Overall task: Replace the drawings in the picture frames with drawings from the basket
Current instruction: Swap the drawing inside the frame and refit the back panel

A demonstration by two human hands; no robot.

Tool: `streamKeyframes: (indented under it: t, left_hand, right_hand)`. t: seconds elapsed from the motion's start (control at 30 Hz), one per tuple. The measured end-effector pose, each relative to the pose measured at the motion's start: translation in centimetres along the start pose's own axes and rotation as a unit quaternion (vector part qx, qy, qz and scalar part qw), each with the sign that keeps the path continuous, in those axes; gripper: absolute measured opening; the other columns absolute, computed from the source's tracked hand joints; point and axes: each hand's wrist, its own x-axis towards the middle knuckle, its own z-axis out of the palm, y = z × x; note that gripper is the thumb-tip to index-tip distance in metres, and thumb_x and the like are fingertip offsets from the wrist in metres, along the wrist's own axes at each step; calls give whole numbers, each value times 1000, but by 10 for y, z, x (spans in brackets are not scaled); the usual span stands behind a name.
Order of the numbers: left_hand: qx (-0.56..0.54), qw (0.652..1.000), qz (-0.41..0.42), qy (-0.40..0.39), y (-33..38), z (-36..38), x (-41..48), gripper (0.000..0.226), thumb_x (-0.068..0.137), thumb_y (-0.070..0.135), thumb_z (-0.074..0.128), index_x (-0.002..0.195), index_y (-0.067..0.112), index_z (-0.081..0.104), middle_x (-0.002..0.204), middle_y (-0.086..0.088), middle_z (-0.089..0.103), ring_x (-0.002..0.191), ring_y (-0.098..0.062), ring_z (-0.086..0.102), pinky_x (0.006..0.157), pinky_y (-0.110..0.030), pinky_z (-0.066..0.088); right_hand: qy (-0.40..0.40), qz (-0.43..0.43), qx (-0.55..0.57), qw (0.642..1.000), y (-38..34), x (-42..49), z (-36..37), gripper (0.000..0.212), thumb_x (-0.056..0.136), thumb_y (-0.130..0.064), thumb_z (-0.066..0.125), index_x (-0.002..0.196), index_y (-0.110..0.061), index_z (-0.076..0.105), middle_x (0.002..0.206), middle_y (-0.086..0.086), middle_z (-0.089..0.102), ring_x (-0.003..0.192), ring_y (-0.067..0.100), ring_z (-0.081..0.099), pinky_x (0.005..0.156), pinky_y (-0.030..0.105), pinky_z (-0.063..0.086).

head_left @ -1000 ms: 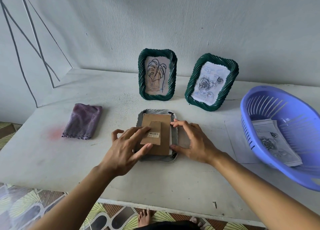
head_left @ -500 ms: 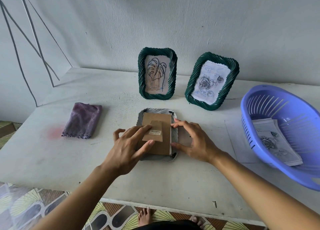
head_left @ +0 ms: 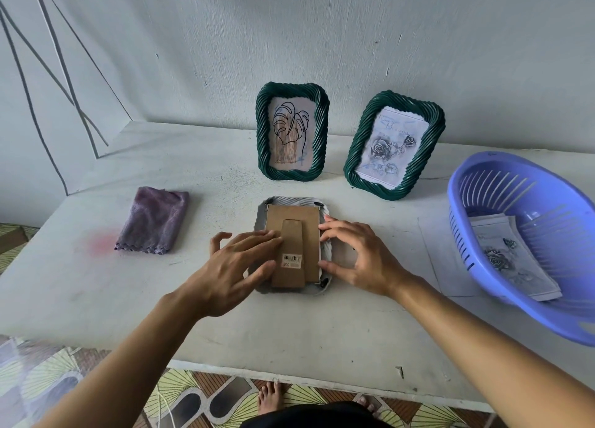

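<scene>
A grey picture frame lies face down at the table's middle, its brown cardboard backing and folded stand flap facing up. My left hand rests flat on the backing's left side, fingers spread. My right hand arches over the frame's right edge, index tip and thumb tip pressed against it. Behind stand two green twisted frames: one with a leaf drawing, one with a rose drawing. At the right, a purple plastic basket holds several rose drawings.
A folded purple cloth lies at the left of the white table. A pale sheet of paper lies flat between the face-down frame and the basket. The wall is close behind the frames. Bare feet show below the front edge.
My left hand has slid left off the stand flap, uncovering the barcode sticker, and now lies on the backing's left side. My right hand has stayed at the right edge.
</scene>
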Motion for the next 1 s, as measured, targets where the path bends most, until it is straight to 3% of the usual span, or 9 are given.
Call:
streamKeyframes:
  t: [0.13,0.23,0.37,0.53,0.73,0.87,1.0]
  left_hand:
    - [25,1000,15,-10,-7,1,-2,68,91,58,37,156,39,26,163,19,22,149,2,17,118,-41,7]
    - [47,998,32,18,-9,7,-4,73,90,58,48,156,38,25,163,13,26,146,-7,31,111,-45,22]
    - [72,995,27,63,-8,11,-5,78,88,46,66,155,38,28,155,0,39,135,-18,47,103,-45,28]
    - [68,993,50,78,-8,14,-8,64,93,46,59,152,36,38,155,2,41,135,-17,47,101,-46,32]
    - [45,992,40,109,-3,17,-9,62,91,52,53,146,24,49,147,0,49,122,-19,55,99,-46,34]
    - [41,992,26,114,-3,20,-9,61,90,54,53,141,20,56,144,-2,51,114,-18,56,100,-36,28]
    - [39,992,23,121,-4,24,-11,56,92,50,53,139,19,58,143,-2,52,116,-19,58,100,-41,33]
  right_hand:
    - [1,0,0,1000,0,0,0,37,82,-45,76,110,-23,65,138,-12,56,140,-2,37,110,38,34]
    - [5,4,9,1000,0,0,1,37,81,-43,77,110,-23,67,138,-12,57,140,-2,37,110,37,33]
    - [13,6,27,1000,0,-1,1,39,79,-41,81,111,-20,72,138,-8,60,139,-1,39,111,38,35]
    - [26,2,36,999,0,-1,1,39,76,-43,82,106,-18,76,136,-6,62,137,0,43,110,40,38]
    - [20,7,55,998,0,-1,0,38,75,-43,83,103,-18,79,134,-5,63,136,2,45,110,36,39]
    - [2,26,78,997,-1,-1,-3,37,74,-37,86,104,-17,79,136,-8,61,138,1,43,114,24,33]
    - [-4,27,85,996,-1,-2,-4,40,71,-36,89,103,-15,79,136,-10,61,137,0,43,114,19,31]
